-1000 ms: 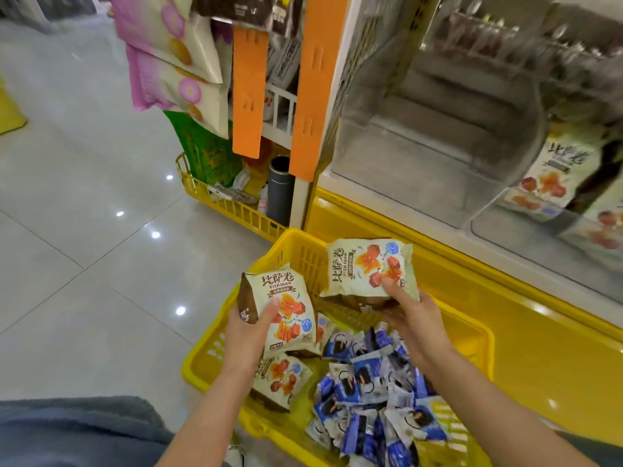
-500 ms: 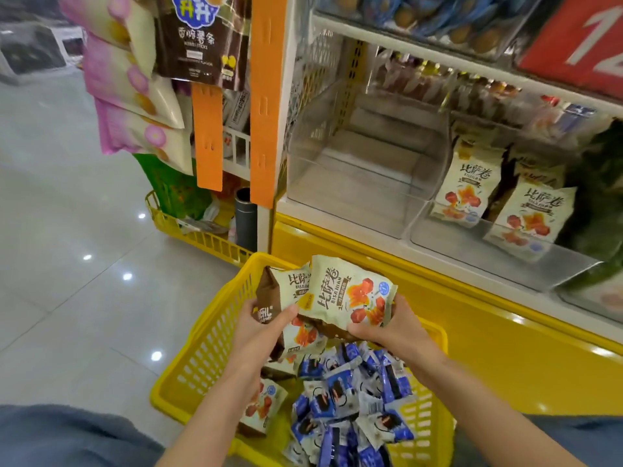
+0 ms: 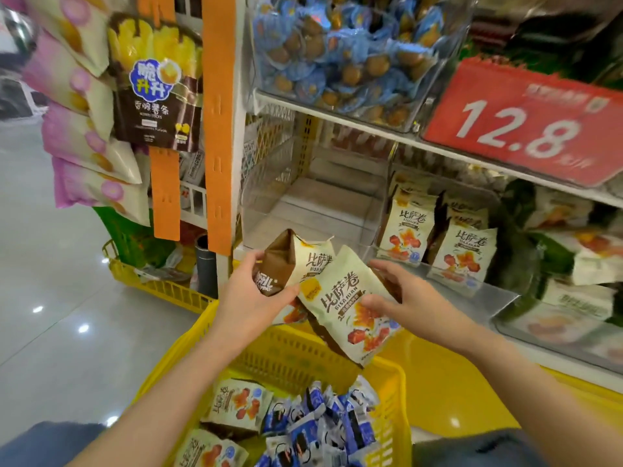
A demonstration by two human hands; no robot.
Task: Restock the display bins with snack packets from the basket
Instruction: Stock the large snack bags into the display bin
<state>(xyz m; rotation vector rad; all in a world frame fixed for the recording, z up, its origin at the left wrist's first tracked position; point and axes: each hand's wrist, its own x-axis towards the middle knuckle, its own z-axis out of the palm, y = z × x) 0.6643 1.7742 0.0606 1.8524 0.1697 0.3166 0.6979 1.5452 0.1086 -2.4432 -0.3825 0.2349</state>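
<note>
My left hand [image 3: 247,299] grips a cream-and-brown snack packet [image 3: 295,261] above the yellow basket [image 3: 290,358]. My right hand [image 3: 409,298] holds a second packet of the same kind [image 3: 347,315], tilted and overlapping the first. Both packets hang just in front of an empty clear display bin [image 3: 313,203] on the lower shelf. The neighbouring bin [image 3: 438,237] holds a few matching packets. More cream packets [image 3: 236,402] and several small blue packets [image 3: 320,429] lie in the basket.
An upper bin [image 3: 344,52] is full of blue-wrapped sweets. A red price sign [image 3: 526,126] reads 12.8. Orange hanging strips [image 3: 217,129] and hung snack bags [image 3: 151,85] stand at the left. A second yellow basket [image 3: 158,284] and a dark flask [image 3: 205,267] sit on the floor.
Both hands have lifted their packets out of the basket and up to the front of the empty bin. The view has tilted up toward the shelves.
</note>
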